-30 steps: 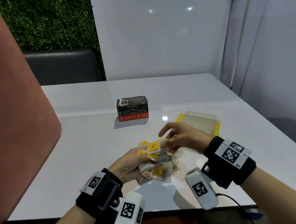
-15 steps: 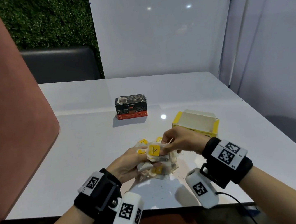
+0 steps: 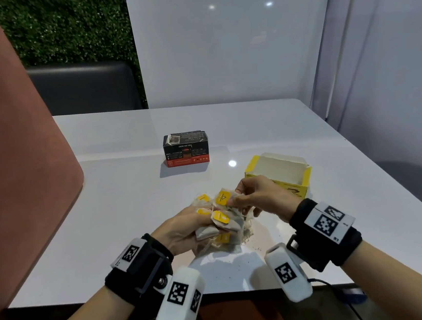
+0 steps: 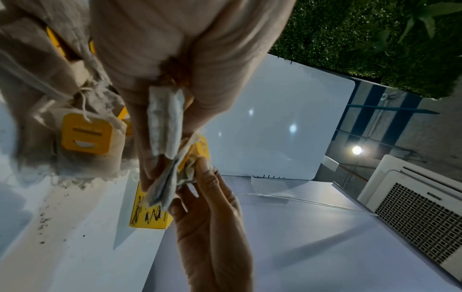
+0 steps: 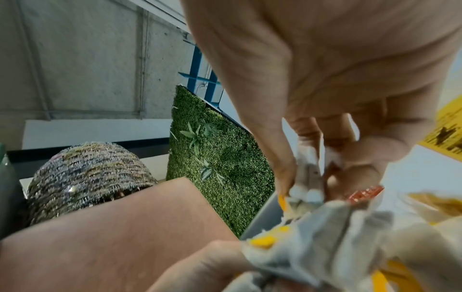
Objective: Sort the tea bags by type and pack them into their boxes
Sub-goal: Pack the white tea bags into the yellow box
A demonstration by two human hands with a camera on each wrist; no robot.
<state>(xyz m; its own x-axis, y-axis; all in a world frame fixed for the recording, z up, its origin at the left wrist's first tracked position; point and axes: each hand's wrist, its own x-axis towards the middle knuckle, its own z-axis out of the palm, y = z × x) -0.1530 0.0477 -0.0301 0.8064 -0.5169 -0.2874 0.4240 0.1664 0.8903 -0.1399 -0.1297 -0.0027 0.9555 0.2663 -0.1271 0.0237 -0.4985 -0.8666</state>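
A bundle of tea bags (image 3: 222, 222) with yellow tags and tangled strings sits at the table's near edge, held between both hands. My left hand (image 3: 184, 229) grips the bundle from the left, fingers curled round several bags (image 4: 162, 122). My right hand (image 3: 257, 196) pinches a tea bag at the bundle's top right, thumb and fingers closed on it (image 5: 308, 177). An open yellow box (image 3: 280, 175) stands just behind the right hand, its inside pale. A closed black and red box (image 3: 186, 149) stands farther back at the table's middle.
The white table (image 3: 129, 197) has tea crumbs (image 3: 256, 247) scattered by the near edge. A brown chair back (image 3: 8, 159) rises at the left. A dark seat and a green hedge wall lie behind; a white panel stands beyond the far edge.
The right hand's fingers, spread a second ago, have closed onto a tea bag at the top of the bundle. The left hand keeps its hold. The yellow box has come more into sight.
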